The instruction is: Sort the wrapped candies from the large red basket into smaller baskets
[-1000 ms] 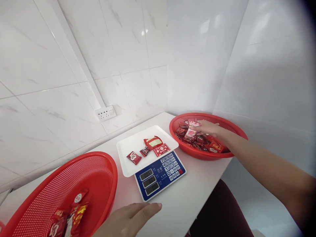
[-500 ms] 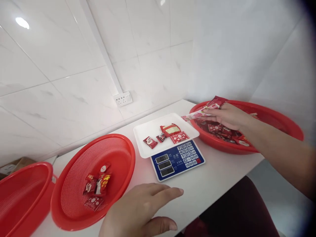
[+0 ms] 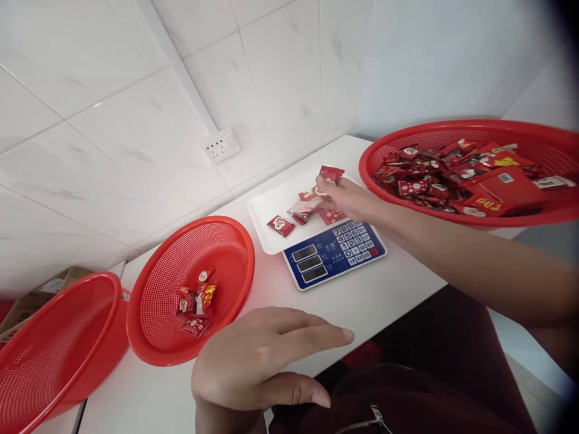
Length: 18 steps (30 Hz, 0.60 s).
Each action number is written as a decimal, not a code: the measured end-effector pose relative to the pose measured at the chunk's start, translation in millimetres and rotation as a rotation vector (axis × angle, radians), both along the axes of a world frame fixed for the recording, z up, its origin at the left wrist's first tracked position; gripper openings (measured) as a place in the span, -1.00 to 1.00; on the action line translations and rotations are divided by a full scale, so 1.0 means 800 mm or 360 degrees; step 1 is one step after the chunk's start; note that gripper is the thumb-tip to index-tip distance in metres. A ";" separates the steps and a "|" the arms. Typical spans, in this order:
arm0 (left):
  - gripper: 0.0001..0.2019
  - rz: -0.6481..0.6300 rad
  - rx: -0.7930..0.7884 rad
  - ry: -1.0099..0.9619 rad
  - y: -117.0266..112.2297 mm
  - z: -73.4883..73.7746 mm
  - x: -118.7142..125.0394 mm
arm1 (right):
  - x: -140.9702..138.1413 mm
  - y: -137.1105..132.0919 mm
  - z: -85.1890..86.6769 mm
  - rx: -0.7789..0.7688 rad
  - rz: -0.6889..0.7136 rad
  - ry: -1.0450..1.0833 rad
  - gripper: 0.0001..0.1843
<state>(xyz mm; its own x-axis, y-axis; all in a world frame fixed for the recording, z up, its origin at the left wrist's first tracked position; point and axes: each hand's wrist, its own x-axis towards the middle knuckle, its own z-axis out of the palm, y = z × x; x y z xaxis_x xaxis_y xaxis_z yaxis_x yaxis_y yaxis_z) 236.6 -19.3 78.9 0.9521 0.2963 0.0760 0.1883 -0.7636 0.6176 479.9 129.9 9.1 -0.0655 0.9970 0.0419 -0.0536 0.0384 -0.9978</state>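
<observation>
My right hand (image 3: 350, 198) is over the white tray (image 3: 265, 208) of a blue digital scale (image 3: 332, 258), its fingers closed on small wrapped snack packets. A red packet (image 3: 332, 174) sticks out above the fingers, and a pale pink one shows below them. Another red packet (image 3: 280, 226) lies at the tray's left; others are partly hidden under my hand. My left hand (image 3: 266, 358), fingers stretched out and holding nothing, hovers by the table's front edge. It is nearest to a round red basket (image 3: 149, 289) with several wrapped packets (image 3: 196, 304) at its bottom.
On the right, a large red basket (image 3: 407, 212) holds a heap of red packets. An empty-looking red basket (image 3: 90, 337) stands at the far left, with a cardboard box (image 3: 27, 307) behind it. A tiled wall with a socket (image 3: 221, 144) borders the white table.
My right hand has moved left from the large basket to the scale tray, carrying packets. The view has shifted, showing more of the right basket. My left hand has stayed near the table edge.
</observation>
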 end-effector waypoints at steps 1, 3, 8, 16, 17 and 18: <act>-0.48 -0.0003 -0.0012 0.0007 0.001 -0.001 0.000 | 0.005 0.000 0.000 -0.0045 -0.0081 0.0009 -0.77; -0.48 -0.0006 -0.0023 0.0024 0.003 -0.002 0.000 | 0.016 -0.005 0.001 -0.0074 -0.0197 0.0044 -0.79; -0.48 -0.0018 -0.0049 0.0049 0.005 -0.001 0.000 | 0.062 -0.045 0.018 0.0168 -0.0457 -0.0602 -0.74; -0.47 -0.0108 -0.0186 -0.0001 0.009 0.002 0.000 | 0.163 -0.096 0.002 -0.0340 -0.1070 -0.1866 -0.55; -0.48 -0.0120 -0.0194 0.0003 0.010 0.003 0.001 | 0.172 -0.099 -0.006 -0.0354 -0.1101 -0.1907 -0.50; -0.49 -0.0131 -0.0204 0.0012 0.010 0.004 0.002 | 0.179 -0.100 -0.012 -0.0354 -0.1120 -0.1919 -0.47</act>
